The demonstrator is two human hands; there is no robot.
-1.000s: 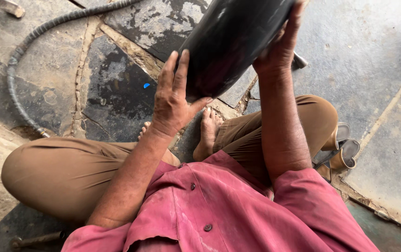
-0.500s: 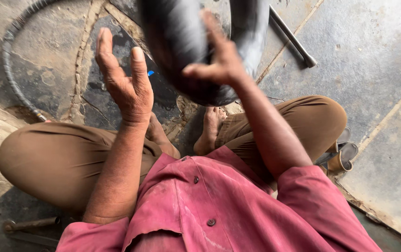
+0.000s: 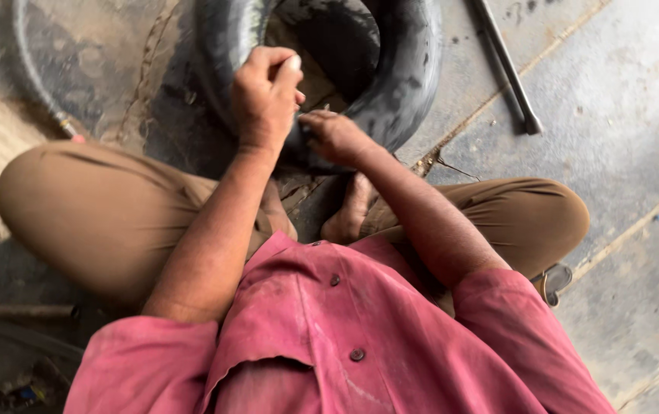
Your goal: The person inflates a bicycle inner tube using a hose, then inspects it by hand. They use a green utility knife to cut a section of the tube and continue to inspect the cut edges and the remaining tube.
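— Where do we have the black rubber inner tube [image 3: 414, 69]?

— On the stone floor [image 3: 621, 138] just ahead of our crossed legs, its near edge under both hands.

— And our left hand [image 3: 264, 100]?

— Curled closed on the tube's near edge, thumb up.

— Our right hand [image 3: 333, 134]?

— Fingers pinched on the same edge; what they pinch we cannot tell. A long metal bar [image 3: 507, 65] lies off right.
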